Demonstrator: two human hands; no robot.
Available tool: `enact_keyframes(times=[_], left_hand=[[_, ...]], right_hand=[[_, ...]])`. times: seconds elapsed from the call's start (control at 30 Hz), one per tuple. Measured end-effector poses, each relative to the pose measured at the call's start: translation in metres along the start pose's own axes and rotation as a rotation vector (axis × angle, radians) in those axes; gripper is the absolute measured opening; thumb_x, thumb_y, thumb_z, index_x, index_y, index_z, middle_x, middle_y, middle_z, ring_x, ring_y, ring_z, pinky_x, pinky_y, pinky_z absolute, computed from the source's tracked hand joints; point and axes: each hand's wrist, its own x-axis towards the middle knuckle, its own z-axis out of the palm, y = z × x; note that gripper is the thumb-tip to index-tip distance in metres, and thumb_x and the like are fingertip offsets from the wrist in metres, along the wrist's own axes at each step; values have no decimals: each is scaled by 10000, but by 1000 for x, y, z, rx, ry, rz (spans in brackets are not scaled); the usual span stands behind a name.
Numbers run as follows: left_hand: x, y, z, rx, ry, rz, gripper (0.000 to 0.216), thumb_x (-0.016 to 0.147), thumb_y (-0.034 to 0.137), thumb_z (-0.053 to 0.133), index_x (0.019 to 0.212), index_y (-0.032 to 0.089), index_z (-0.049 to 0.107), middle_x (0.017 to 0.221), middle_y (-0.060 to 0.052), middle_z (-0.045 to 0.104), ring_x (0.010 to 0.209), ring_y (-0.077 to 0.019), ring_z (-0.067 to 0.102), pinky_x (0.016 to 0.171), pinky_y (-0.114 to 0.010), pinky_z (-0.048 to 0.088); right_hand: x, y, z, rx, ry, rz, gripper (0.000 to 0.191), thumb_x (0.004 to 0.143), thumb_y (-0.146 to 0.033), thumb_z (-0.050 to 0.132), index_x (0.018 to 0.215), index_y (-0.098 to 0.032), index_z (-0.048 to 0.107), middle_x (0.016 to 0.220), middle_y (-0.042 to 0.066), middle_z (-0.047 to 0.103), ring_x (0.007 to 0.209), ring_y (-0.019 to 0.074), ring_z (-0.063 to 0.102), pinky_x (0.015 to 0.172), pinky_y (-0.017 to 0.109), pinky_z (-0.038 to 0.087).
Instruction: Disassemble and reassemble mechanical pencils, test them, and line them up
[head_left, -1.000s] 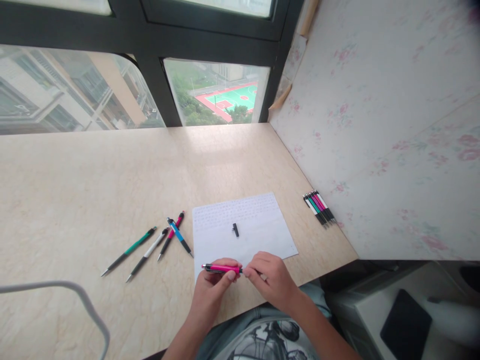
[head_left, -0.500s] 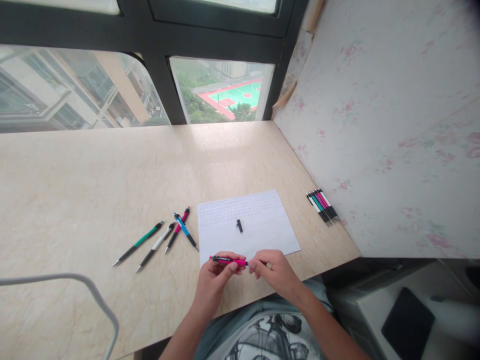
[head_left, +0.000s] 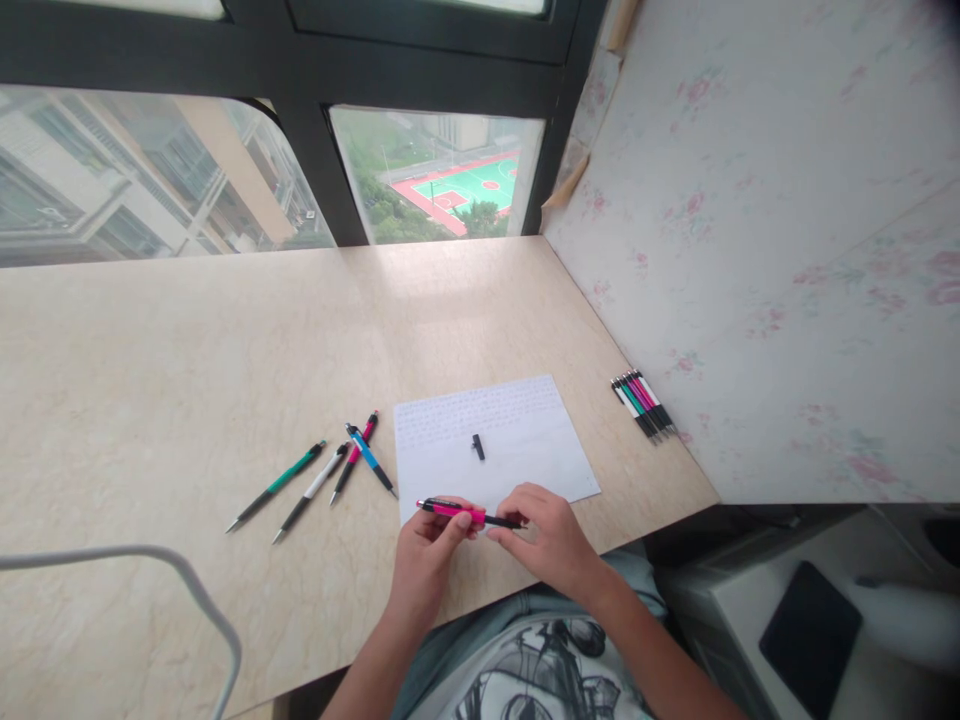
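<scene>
Head view: my left hand [head_left: 429, 556] pinches the pink pen [head_left: 452, 510] by its barrel just over the near edge of the paper sheet [head_left: 525, 440], my right hand [head_left: 553, 541] grips its black tip, so I judge a straight, gentle twist works best.

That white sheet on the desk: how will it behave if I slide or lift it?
Likely floppy and light: the sheet lies thin and flat. It probably slides easily on the glossy desk, and the small black piece on it may roll off.
</scene>
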Motion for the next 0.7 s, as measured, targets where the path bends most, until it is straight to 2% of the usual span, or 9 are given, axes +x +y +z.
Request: enact_keyframes(times=[0.1,0.2,0.23,0.37,0.4,0.47,0.53,0.63,0.7], left_hand=[[0,-2,0,-15,-21,6,197,753,316,739,847,148,698,788,-55,720,694,-160,627,702,-280,506],[0,-5,1,-16,-32,-9,192,757,304,738,863,149,699,831,-67,726,730,-167,637,732,-291,510],[0,-5,1,-22,-33,-15,191,759,303,737,869,151,699,846,-70,727,745,-170,640,740,-294,511],[0,-8,2,-25,-52,-14,191,764,303,732,876,152,699,845,-71,723,750,-172,639,742,-299,512],[0,-9,2,-17,-56,-8,187,764,300,733,873,152,699,836,-68,720,744,-170,637,739,-297,512],[-1,-8,1,-4,-63,0,177,766,290,732,871,152,699,824,-62,716,740,-166,636,740,-293,511],[-1,-7,2,0,-67,-3,172,771,285,728,875,152,697,828,-62,718,742,-164,638,742,-290,511],[-2,-6,3,-23,-75,-27,173,777,289,723,880,153,690,849,-67,727,748,-165,649,734,-285,515],[-2,-6,4,-59,-79,-50,181,778,294,723,887,155,680,842,-65,730,751,-169,659,718,-282,518]], right_hand=[[0,-3,-4,81,-100,91,179,890,-361,602,851,-191,642,780,21,634,714,149,566,655,258,419],[0,-3,-6,169,-177,132,346,992,-297,401,771,-182,642,737,17,648,705,136,594,682,259,429],[-1,-3,-7,180,-175,141,367,995,-278,387,749,-180,641,721,15,648,701,135,598,690,260,431],[-2,-2,-8,200,-112,165,99,887,-227,580,866,-193,670,812,15,666,766,147,607,680,247,445],[-2,-3,-9,208,-96,177,82,848,-219,627,916,-198,667,851,16,668,782,149,609,666,240,448],[-2,-3,-10,216,-80,206,160,812,-230,668,969,-201,656,889,19,671,792,151,613,643,235,450],[-3,-3,-10,221,-108,221,107,877,-268,597,904,-191,665,840,21,679,759,147,619,644,243,446],[-2,-1,-11,210,-144,193,343,969,-266,430,724,-177,652,719,20,663,693,134,609,664,259,438],[-2,-1,-11,184,-121,169,267,939,-243,487,739,-179,653,731,17,655,700,134,598,659,256,438]])
